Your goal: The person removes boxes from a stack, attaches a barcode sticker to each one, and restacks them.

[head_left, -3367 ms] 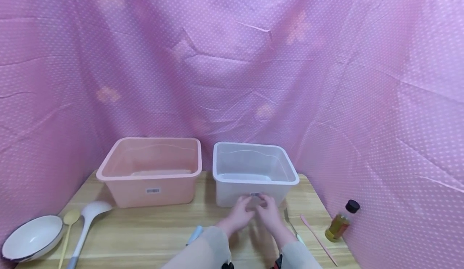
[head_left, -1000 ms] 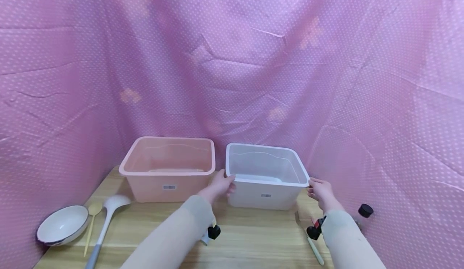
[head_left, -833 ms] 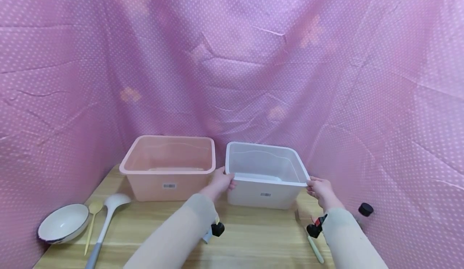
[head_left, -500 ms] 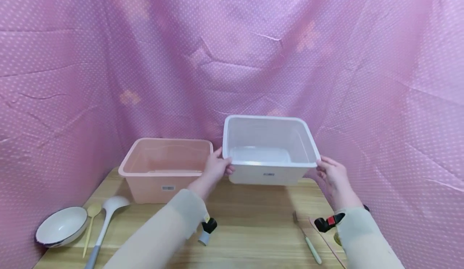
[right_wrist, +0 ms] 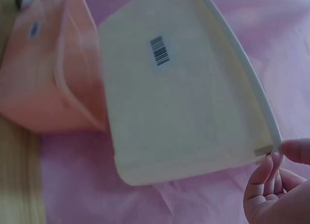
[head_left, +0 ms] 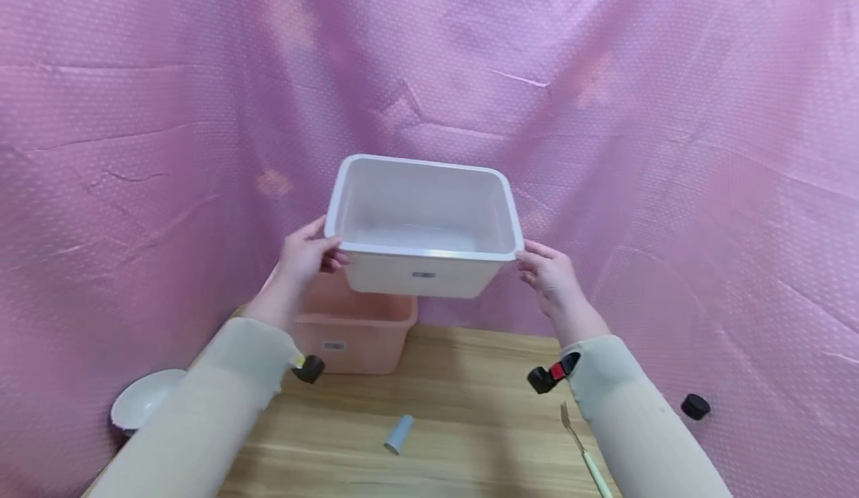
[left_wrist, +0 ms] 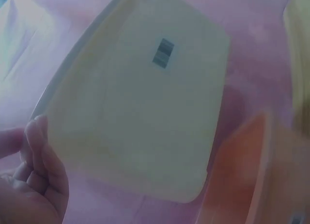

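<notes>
A white plastic storage bin (head_left: 423,274) hangs in the air, its open top tipped toward the head camera. My left hand (head_left: 302,259) grips the rim at the near left corner, thumb on top and fingers curled below. At the near right corner, my right hand (head_left: 550,278) pinches the same rim. Both wrist views show the bin's outer wall with a barcode label (right_wrist: 160,51). Behind and below it, partly covered by the white bin and my left hand, a pink bin (head_left: 362,345) stands on the wooden table (head_left: 456,394).
A small light-blue cylinder (head_left: 400,435) lies at the table's middle front. A fork with a pale green handle (head_left: 593,472) lies at the right, near a bottle's black cap (head_left: 695,407). A white bowl (head_left: 144,401) is partly behind my left sleeve. Pink cloth (head_left: 429,58) encloses the back and sides.
My hands have gone from the white bin's front to its rim corners, lifted it off the table and carried it up and left, over part of the pink bin.
</notes>
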Demonstrator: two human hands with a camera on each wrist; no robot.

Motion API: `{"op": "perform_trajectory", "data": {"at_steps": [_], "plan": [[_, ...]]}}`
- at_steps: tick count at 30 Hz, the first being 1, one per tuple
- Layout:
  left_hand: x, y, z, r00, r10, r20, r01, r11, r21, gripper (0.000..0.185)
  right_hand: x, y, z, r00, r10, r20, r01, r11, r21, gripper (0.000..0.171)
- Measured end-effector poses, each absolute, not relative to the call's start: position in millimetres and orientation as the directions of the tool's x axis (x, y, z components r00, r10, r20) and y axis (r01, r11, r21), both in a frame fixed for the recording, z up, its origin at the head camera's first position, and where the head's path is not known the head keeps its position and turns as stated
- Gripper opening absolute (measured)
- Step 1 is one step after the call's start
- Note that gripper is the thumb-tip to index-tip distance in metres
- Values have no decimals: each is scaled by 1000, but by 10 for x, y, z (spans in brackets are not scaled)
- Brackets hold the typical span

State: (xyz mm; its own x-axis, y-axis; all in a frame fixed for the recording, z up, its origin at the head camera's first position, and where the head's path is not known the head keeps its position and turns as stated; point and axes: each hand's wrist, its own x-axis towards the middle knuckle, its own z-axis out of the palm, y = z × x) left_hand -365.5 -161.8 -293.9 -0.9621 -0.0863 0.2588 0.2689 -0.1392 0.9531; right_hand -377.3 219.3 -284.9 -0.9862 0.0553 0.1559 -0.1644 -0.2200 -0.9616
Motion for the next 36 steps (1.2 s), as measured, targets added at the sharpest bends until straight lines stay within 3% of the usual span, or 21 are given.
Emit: {"op": "perform_trajectory", "data": {"at_steps": [7, 16, 29, 34, 36], "plan": [[-3490, -2348, -3004, -945, -135, 297, 307, -67, 949, 62, -3963, 1474, -2992, -996, 20, 87, -89, -163, -983, 48], [-3430, -2938, -3267, -955, -168, 243, 249, -16, 968, 62, -4064, 922, -3242, -999, -10, 40, -39, -80, -996, 42], [-3485, -3089, -3607, -979, -149, 142, 131, 83, 988, 61, -4016, 777, -3550, -1000, -4, -10, 10, -11, -1000, 39], [-3475, -3096, -3609, -982, -169, 84, 98, -74, 992, 64, -3965, 755, -3565, -1000, 1, 0, 0, 20, -1000, 38], [-3491, -3090, -3612, -982, -173, 82, 96, -76, 992, 64, -3960, 759, -3576, -1000, 1, -1, 1, 25, -1000, 37]]}}
